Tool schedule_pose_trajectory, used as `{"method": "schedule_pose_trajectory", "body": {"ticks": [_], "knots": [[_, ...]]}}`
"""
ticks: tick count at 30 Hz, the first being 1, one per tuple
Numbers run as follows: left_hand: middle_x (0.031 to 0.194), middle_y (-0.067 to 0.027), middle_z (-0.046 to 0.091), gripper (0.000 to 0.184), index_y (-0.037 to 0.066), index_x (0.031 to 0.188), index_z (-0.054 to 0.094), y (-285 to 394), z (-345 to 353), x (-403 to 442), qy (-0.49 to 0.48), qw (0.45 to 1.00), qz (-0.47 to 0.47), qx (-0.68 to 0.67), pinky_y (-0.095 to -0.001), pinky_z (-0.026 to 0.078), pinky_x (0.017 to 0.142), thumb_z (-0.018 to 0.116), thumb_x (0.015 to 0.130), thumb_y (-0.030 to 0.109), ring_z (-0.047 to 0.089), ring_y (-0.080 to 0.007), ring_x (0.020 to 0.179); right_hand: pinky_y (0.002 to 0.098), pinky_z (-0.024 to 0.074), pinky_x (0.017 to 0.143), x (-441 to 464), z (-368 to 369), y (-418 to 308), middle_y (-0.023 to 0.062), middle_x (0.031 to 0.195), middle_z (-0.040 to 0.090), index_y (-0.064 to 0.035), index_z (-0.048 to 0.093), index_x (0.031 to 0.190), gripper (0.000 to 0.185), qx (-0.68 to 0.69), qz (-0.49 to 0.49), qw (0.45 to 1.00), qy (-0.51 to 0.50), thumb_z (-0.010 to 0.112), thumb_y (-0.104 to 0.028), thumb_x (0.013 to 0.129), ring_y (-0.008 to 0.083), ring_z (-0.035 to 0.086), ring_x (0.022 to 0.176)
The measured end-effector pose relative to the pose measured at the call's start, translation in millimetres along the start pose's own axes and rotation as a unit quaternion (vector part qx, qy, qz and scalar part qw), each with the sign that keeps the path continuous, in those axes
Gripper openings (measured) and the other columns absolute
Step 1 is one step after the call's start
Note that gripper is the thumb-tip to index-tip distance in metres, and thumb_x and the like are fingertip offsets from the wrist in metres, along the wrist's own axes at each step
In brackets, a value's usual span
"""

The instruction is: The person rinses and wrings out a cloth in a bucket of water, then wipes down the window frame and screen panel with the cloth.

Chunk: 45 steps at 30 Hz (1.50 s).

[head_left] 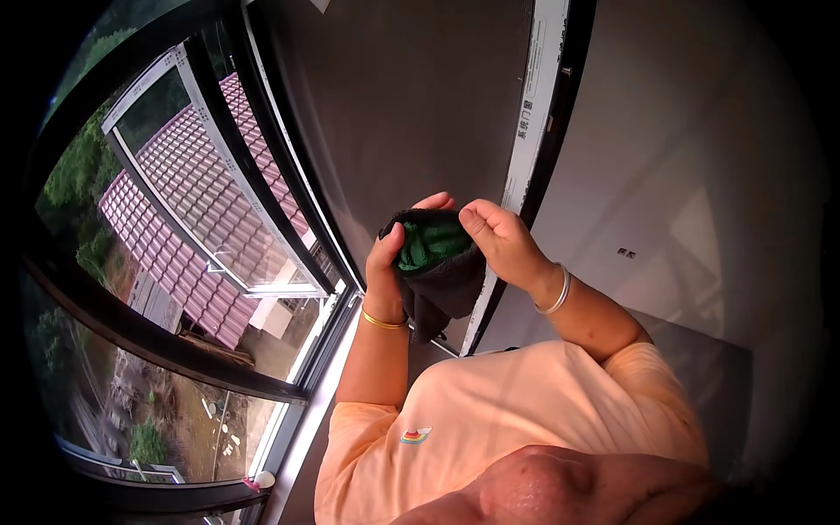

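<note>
Both of my hands are raised in front of my chest around a dark grey cloth (446, 284) whose lower part hangs down in folds. Bright green material (430, 243) shows at its top, between my hands; whether it is a separate piece I cannot tell. My left hand (383, 261), with a gold bracelet at the wrist, grips the near left side, thumb on top and some fingers hidden behind. On the upper right edge, my right hand (507, 245) pinches the cloth between thumb and curled fingers. A silver bangle (560, 290) circles that wrist.
A dark mesh-like panel (402, 114) in a white-taped frame (528, 114) stands beyond my hands. To the left, a window sash (236, 184) hangs open above a sill (297, 442). A small pink-and-white object (262, 480) sits there. A wall socket (626, 253) is at right.
</note>
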<state>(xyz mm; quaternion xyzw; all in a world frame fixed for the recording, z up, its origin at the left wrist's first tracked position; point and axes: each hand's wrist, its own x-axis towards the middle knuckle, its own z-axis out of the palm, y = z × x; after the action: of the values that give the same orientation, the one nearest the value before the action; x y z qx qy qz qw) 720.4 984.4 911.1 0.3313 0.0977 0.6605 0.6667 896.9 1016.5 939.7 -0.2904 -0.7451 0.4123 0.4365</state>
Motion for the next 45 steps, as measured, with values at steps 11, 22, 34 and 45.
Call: {"method": "schedule_pose_trajectory", "body": {"ticks": [11,22,34,45], "knots": [[0.086,-0.0015,0.06,0.011,-0.002,0.092,0.066,83.7,81.0,78.8,0.048,0.835,0.394,0.381,-0.0227,0.044,0.074,0.07,0.087,0.008,0.056,-0.009,0.078,0.0305,0.0439,0.09,17.7,-76.2,-3.4,0.013,0.12,0.053,0.0005,0.043,0.128,0.038,-0.193,-0.399,0.818,0.366,0.057,-0.02,0.099,0.0188,0.053,0.104],[0.112,-0.0133,0.067,0.052,0.002,0.114,0.069,62.7,204.0,182.3,0.059,0.57,0.434,0.695,-0.0384,0.052,0.09,0.067,0.074,0.036,0.066,-0.0343,0.101,0.0314,0.0412,0.098,43.9,-44.8,6.8,0.011,0.121,0.053,0.005,0.03,0.137,0.049,-0.051,-0.224,0.924,0.306,0.055,-0.011,0.098,0.0181,0.051,0.107],[0.079,-0.0106,0.067,0.026,-0.007,0.095,0.067,78.7,179.0,162.9,-0.113,0.843,0.11,0.515,-0.0284,0.053,0.062,0.066,0.078,0.013,0.063,-0.0169,0.065,0.0329,0.0399,0.1,43.1,-39.8,10.4,0.0157,0.127,0.051,0.0063,0.026,0.14,0.053,-0.026,-0.236,0.92,0.312,0.053,-0.012,0.098,0.0211,0.051,0.113],[0.078,-0.0141,0.067,0.034,-0.008,0.1,0.065,69.0,178.0,154.2,-0.134,0.727,0.24,0.629,-0.0311,0.053,0.07,0.062,0.076,0.016,0.065,-0.0192,0.071,0.03,0.0354,0.103,35.3,-46.9,15.6,0.009,0.127,0.05,0.0023,0.033,0.142,0.043,0.037,-0.248,0.931,0.267,0.042,-0.017,0.104,0.0163,0.047,0.114]]}}
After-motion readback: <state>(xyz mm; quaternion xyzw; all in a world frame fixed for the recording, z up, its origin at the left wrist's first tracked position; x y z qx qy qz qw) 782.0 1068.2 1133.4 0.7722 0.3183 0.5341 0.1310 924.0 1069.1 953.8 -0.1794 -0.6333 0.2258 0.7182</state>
